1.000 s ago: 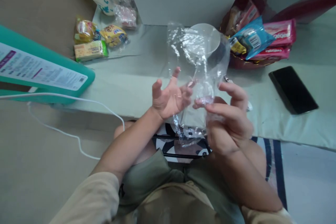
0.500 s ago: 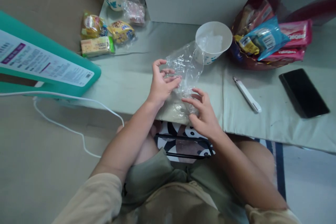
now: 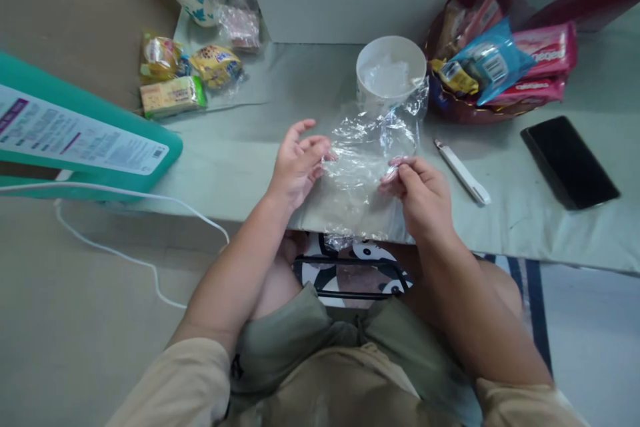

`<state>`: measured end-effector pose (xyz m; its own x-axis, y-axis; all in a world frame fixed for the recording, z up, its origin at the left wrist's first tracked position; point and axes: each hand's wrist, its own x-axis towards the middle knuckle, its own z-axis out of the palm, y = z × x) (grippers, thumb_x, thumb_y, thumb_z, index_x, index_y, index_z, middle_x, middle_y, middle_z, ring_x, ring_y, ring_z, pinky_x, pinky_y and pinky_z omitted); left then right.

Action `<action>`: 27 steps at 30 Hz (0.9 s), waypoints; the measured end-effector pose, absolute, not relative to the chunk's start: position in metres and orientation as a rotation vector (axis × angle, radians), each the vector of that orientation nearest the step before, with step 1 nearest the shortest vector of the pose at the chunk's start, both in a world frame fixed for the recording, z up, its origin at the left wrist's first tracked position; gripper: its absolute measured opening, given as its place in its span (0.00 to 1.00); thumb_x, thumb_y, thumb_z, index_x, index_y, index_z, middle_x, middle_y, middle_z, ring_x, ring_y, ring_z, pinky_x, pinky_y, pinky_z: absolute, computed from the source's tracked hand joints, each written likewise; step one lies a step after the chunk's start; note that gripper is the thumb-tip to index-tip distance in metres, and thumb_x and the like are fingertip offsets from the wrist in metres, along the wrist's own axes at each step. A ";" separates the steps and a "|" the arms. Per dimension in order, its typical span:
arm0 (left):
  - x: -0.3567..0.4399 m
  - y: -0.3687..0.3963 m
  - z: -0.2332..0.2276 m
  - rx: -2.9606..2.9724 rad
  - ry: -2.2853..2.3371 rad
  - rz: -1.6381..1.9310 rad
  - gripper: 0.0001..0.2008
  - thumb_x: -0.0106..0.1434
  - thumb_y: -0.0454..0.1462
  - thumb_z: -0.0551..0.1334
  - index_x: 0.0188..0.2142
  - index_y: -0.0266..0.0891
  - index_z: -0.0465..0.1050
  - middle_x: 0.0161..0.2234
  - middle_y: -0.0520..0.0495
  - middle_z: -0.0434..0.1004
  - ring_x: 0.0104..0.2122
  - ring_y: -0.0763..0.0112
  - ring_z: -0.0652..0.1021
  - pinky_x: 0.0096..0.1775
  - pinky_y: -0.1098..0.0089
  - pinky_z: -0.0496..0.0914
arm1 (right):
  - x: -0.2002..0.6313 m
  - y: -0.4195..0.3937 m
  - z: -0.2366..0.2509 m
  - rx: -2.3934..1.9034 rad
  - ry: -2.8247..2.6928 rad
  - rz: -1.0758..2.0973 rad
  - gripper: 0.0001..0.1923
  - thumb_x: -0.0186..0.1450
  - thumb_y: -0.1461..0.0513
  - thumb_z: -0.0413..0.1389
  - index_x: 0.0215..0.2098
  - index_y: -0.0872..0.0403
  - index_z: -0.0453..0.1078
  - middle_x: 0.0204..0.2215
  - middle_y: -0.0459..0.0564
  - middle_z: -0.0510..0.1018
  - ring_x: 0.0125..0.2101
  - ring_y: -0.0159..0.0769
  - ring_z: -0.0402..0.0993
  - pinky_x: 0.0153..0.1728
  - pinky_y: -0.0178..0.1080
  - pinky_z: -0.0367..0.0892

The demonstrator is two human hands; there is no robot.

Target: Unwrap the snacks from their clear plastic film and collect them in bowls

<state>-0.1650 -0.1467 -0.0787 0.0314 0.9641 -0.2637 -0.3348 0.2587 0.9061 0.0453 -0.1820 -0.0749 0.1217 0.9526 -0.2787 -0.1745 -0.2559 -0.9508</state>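
Both hands are pinching a crinkly clear plastic bag [image 3: 363,173] at the near edge of the bench [image 3: 250,147]. The left hand [image 3: 296,167] is gripping the bag's left side, fingers closed on the film; the right hand [image 3: 423,193] is nipping the right side between thumb and fingertips. The bag is lying mostly flat, its bottom hanging over the near edge, its top touching the white paper cup [image 3: 390,70]. A white pen [image 3: 463,172] is sitting just right of it, and a black phone [image 3: 569,161] is lying further right.
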 end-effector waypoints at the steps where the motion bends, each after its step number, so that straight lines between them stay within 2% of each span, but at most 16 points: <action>1: -0.164 -0.147 -0.078 0.715 1.032 1.051 0.27 0.54 0.54 0.74 0.46 0.43 0.72 0.39 0.46 0.81 0.32 0.68 0.81 0.24 0.73 0.70 | 0.046 -0.181 -0.076 -1.317 -0.813 1.388 0.10 0.61 0.53 0.61 0.35 0.50 0.71 0.22 0.41 0.76 0.23 0.30 0.75 0.30 0.36 0.75; 3: -0.160 -0.149 -0.076 0.713 0.910 0.795 0.30 0.54 0.62 0.70 0.41 0.39 0.76 0.38 0.40 0.83 0.35 0.62 0.83 0.28 0.69 0.74 | 0.048 -0.180 -0.080 -1.293 -0.783 1.427 0.10 0.61 0.54 0.61 0.36 0.50 0.69 0.21 0.40 0.75 0.22 0.30 0.74 0.28 0.35 0.73; 4: -0.158 -0.152 -0.075 0.755 0.872 0.712 0.31 0.53 0.62 0.71 0.40 0.38 0.77 0.37 0.39 0.83 0.37 0.59 0.84 0.30 0.67 0.76 | 0.049 -0.180 -0.080 -1.301 -0.785 1.424 0.10 0.62 0.54 0.60 0.36 0.49 0.69 0.22 0.41 0.75 0.23 0.30 0.74 0.27 0.35 0.73; 6: -0.154 -0.158 -0.071 0.858 0.877 0.709 0.29 0.50 0.55 0.76 0.42 0.37 0.76 0.34 0.41 0.83 0.37 0.61 0.84 0.35 0.67 0.77 | 0.051 -0.183 -0.080 -1.317 -0.824 1.356 0.11 0.63 0.53 0.60 0.41 0.48 0.68 0.25 0.42 0.77 0.24 0.31 0.75 0.28 0.35 0.73; 8: -0.151 -0.163 -0.068 0.932 0.951 0.850 0.30 0.50 0.48 0.79 0.47 0.39 0.73 0.32 0.47 0.83 0.34 0.67 0.84 0.36 0.69 0.77 | 0.053 -0.187 -0.076 -1.289 -0.936 1.235 0.19 0.64 0.53 0.62 0.51 0.45 0.65 0.29 0.43 0.80 0.28 0.34 0.78 0.33 0.39 0.75; 10: -0.150 -0.167 -0.067 1.006 1.011 0.995 0.34 0.52 0.46 0.78 0.52 0.42 0.67 0.33 0.50 0.82 0.31 0.69 0.83 0.35 0.70 0.77 | 0.055 -0.191 -0.071 -1.216 -1.135 1.119 0.33 0.62 0.52 0.65 0.61 0.41 0.58 0.34 0.45 0.81 0.34 0.38 0.80 0.38 0.43 0.76; 12: -0.151 -0.170 -0.068 1.112 1.043 1.102 0.35 0.54 0.46 0.77 0.54 0.46 0.61 0.34 0.53 0.82 0.29 0.70 0.83 0.35 0.70 0.78 | 0.056 -0.194 -0.068 -1.137 -1.369 1.026 0.38 0.62 0.53 0.66 0.65 0.40 0.55 0.39 0.47 0.82 0.40 0.41 0.80 0.43 0.46 0.76; 14: -0.153 -0.174 -0.070 1.242 1.080 1.203 0.33 0.57 0.47 0.75 0.54 0.49 0.58 0.33 0.55 0.81 0.28 0.72 0.83 0.36 0.70 0.79 | 0.057 -0.194 -0.067 -1.094 -1.550 0.928 0.29 0.64 0.57 0.64 0.61 0.42 0.63 0.40 0.47 0.81 0.41 0.41 0.80 0.44 0.46 0.75; 17: -0.155 -0.180 -0.071 1.504 1.086 1.319 0.35 0.58 0.48 0.74 0.57 0.53 0.55 0.36 0.56 0.80 0.29 0.74 0.82 0.36 0.69 0.79 | 0.059 -0.193 -0.067 -1.145 -1.647 0.741 0.14 0.66 0.63 0.59 0.50 0.46 0.74 0.35 0.46 0.79 0.35 0.36 0.76 0.41 0.44 0.75; 20: -0.158 -0.182 -0.072 1.832 1.033 1.324 0.35 0.57 0.45 0.75 0.59 0.51 0.61 0.38 0.54 0.79 0.31 0.74 0.80 0.37 0.70 0.78 | 0.060 -0.192 -0.066 -1.224 -1.651 0.526 0.07 0.66 0.62 0.60 0.41 0.47 0.79 0.31 0.46 0.72 0.33 0.35 0.72 0.38 0.42 0.73; 22: -0.160 -0.179 -0.074 2.050 1.105 1.306 0.24 0.61 0.39 0.72 0.55 0.47 0.70 0.35 0.54 0.77 0.30 0.76 0.78 0.36 0.71 0.76 | 0.061 -0.192 -0.065 -1.250 -1.659 0.393 0.04 0.65 0.60 0.61 0.36 0.47 0.80 0.35 0.49 0.69 0.38 0.38 0.72 0.39 0.44 0.72; 24: -0.162 -0.175 -0.074 2.195 1.243 1.308 0.11 0.63 0.35 0.68 0.45 0.44 0.77 0.32 0.54 0.73 0.29 0.76 0.75 0.33 0.72 0.72 | 0.062 -0.192 -0.064 -1.274 -1.689 0.310 0.04 0.64 0.58 0.62 0.33 0.47 0.79 0.44 0.53 0.70 0.49 0.44 0.72 0.45 0.48 0.72; 26: -0.164 -0.172 -0.074 2.229 1.331 1.350 0.02 0.63 0.35 0.67 0.36 0.42 0.79 0.32 0.51 0.70 0.31 0.75 0.74 0.33 0.71 0.71 | 0.064 -0.191 -0.062 -1.265 -1.748 0.314 0.04 0.63 0.58 0.62 0.31 0.48 0.77 0.53 0.54 0.71 0.59 0.51 0.69 0.54 0.53 0.70; 27: -0.165 -0.171 -0.073 2.209 1.336 1.381 0.02 0.62 0.36 0.68 0.33 0.41 0.78 0.34 0.50 0.70 0.33 0.73 0.74 0.34 0.69 0.71 | 0.065 -0.191 -0.061 -1.237 -1.777 0.357 0.04 0.63 0.58 0.62 0.30 0.48 0.76 0.53 0.53 0.74 0.61 0.52 0.69 0.58 0.56 0.67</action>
<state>-0.1646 -0.1711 -0.0731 0.1484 0.7811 0.6066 0.5806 -0.5653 0.5860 0.0650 -0.1912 -0.0609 -0.0811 0.8552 0.5119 0.5909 0.4549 -0.6663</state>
